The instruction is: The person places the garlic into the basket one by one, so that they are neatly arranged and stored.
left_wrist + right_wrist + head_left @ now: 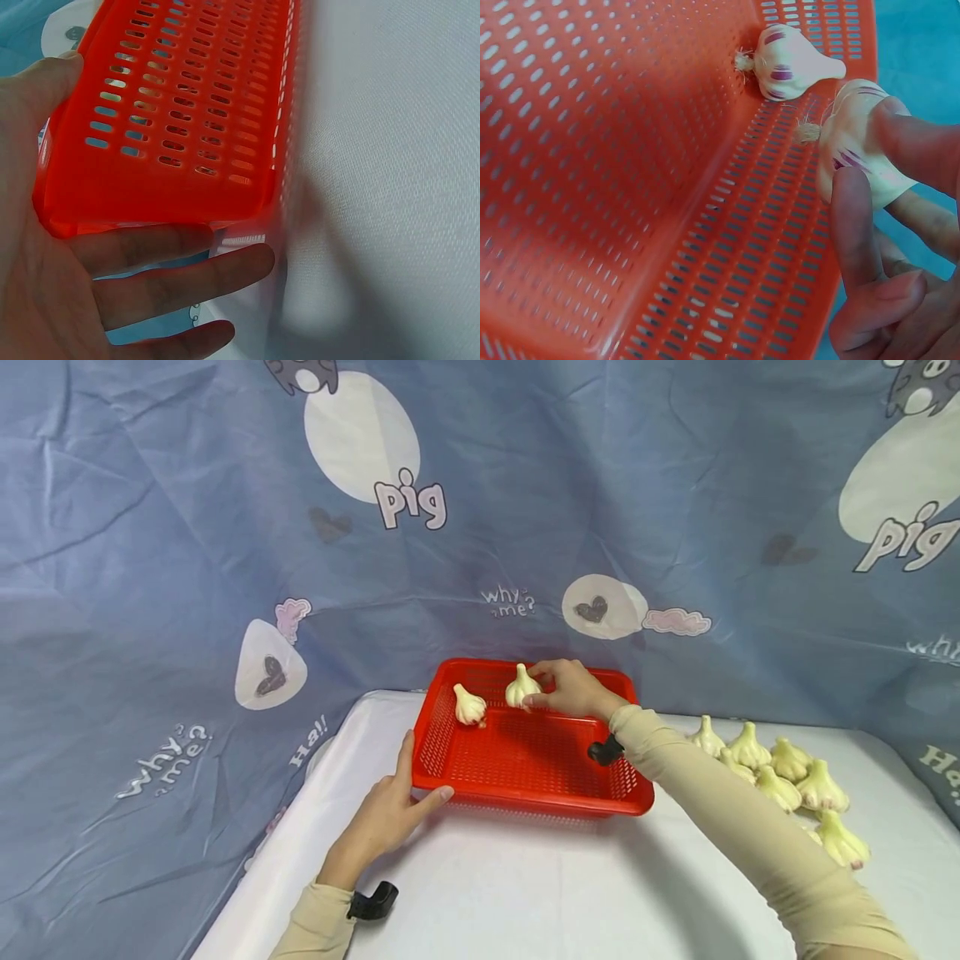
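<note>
A red plastic basket with slotted walls sits on the white table. My left hand rests against its near left corner; in the left wrist view the thumb lies at the rim and the other fingers stretch out straight beside the corner. My right hand reaches over the basket and pinches a garlic bulb between thumb and fingers, close to the far wall. Another garlic bulb leans in the far left corner; its purple streaks and roots show in the right wrist view.
Several garlic bulbs lie in a group on the table to the right of the basket, partly behind the right forearm. A blue printed cloth hangs right behind the basket.
</note>
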`<state>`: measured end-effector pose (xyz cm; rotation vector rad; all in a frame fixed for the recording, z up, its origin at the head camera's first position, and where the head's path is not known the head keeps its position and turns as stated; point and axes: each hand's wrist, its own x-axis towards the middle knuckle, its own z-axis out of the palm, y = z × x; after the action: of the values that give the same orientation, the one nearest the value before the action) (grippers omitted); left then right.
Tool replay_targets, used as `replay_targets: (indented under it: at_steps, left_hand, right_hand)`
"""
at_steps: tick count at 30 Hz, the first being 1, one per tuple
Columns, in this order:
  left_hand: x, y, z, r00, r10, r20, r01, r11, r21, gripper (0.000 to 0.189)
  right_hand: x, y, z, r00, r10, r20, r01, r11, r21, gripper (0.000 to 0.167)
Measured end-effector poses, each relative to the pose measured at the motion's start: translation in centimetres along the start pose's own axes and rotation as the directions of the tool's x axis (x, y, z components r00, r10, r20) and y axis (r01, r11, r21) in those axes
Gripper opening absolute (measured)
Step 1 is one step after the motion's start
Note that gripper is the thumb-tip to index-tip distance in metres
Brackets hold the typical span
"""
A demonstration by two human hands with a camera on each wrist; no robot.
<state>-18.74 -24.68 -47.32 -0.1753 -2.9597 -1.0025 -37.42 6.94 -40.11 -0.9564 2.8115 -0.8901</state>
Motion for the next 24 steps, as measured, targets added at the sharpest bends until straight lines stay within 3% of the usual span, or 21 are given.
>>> replay_targets:
  at_steps: [13, 24]
  left_hand:
    - [0.1, 0.0, 0.3, 1.0, 0.006, -0.01, -0.007, 1.0, -0.018, 0.118]
    - [0.1, -0.1, 0.2, 1.0, 0.01, -0.014, -0.01, 1.0, 0.0, 0.118]
  right_hand:
    - [2.7, -0.4, 1.5, 0.997, 0.07, 0.032, -0.069, 0.997, -0.027, 0.054]
    - [3.3, 0.6, 2.9, 0.993, 0.08, 0.084, -0.073, 0.994, -0.085, 0.049]
